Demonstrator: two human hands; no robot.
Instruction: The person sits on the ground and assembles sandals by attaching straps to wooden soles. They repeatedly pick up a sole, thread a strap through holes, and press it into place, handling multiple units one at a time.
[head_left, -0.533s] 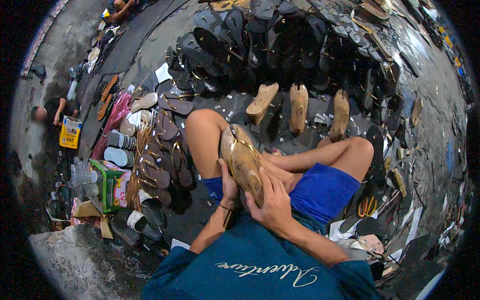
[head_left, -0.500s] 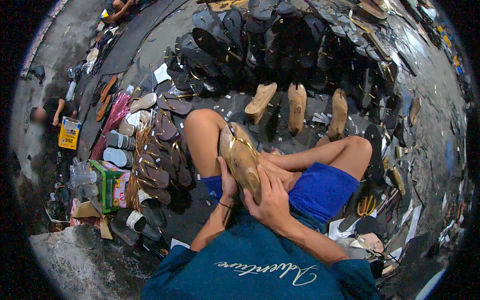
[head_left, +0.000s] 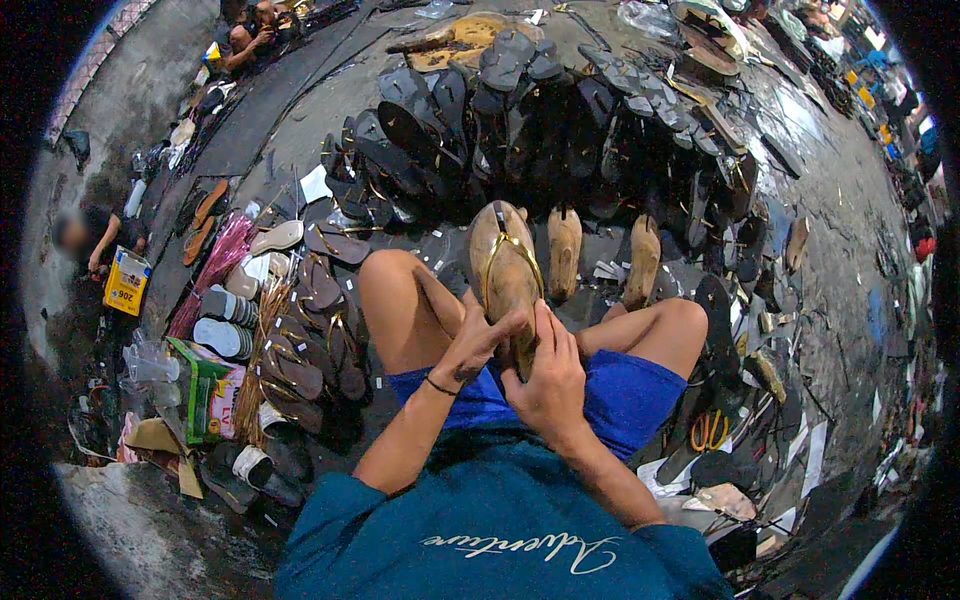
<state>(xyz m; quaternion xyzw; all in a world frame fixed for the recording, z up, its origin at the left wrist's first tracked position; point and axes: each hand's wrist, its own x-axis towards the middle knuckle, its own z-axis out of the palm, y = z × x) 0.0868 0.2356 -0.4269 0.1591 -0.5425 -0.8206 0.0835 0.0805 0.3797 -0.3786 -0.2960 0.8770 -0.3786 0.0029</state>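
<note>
While the left hand and right hand both close around its near end, the tan gold-strapped sandal stands raised above the knees — dark sandals heaped beyond, far across the floor.

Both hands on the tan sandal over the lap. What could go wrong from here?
1. The tan sandal is held only at its heel end by the left hand and right hand; the toe sticks out unsupported, so it might twist or slip.
2. If dropped, it would likely land among the wooden shoe forms and dark sandal stacks ahead, and could get mixed in.
3. Scissors lie near the right knee, a possible cut hazard.
</note>
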